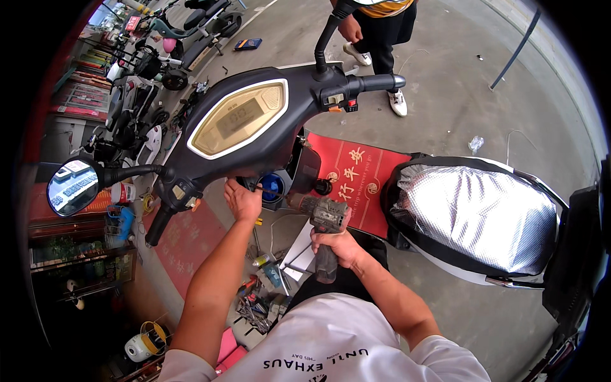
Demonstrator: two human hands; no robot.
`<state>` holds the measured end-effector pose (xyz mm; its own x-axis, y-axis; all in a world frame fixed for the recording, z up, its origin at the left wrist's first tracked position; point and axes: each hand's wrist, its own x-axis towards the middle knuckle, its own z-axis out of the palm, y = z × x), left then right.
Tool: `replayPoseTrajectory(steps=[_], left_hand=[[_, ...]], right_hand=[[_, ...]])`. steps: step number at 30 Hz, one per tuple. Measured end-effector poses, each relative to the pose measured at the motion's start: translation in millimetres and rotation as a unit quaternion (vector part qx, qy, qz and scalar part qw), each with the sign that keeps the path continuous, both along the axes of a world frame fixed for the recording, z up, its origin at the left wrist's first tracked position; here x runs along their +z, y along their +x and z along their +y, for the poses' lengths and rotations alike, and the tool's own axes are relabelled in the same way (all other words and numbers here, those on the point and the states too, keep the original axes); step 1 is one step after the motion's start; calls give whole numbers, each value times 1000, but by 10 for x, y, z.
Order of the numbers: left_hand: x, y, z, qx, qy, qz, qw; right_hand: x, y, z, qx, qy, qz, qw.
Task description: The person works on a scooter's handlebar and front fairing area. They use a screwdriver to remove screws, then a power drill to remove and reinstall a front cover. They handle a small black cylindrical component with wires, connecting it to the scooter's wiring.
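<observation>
My right hand (337, 245) is wrapped around the handle of a cordless drill (328, 216), its nose pointing left at the scooter's front panel (304, 165) below the dashboard. My left hand (243, 200) is at the panel's underside, fingers curled near the drill's bit; what they hold is hidden. A blue round object (271, 186) sits in a dark recess just right of that hand. Above both hands is the black handlebar cowl (254, 146) with a display (235, 121).
A red mat (363, 191) covers the footboard, beside a silver-covered seat (471, 216). A person (382, 44) stands behind the scooter. Parked scooters (172, 70) line the upper left. Scattered tools (258, 299) lie on the ground below. A pole (509, 57) stands at upper right.
</observation>
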<state>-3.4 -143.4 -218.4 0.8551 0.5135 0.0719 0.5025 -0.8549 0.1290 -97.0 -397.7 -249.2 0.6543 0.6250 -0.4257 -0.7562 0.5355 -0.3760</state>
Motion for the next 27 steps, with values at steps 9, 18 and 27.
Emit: replayPoseTrajectory(steps=[9, 18, 27], left_hand=[[-59, 56, 8, 44, 4, 76, 996], [-245, 44, 293, 32, -121, 55, 991], [-250, 90, 363, -34, -158, 38, 986]], right_hand=[[69, 245, -253, 52, -146, -200, 967], [28, 301, -303, 72, -138, -207, 966], [37, 318, -350, 81, -94, -155, 980]])
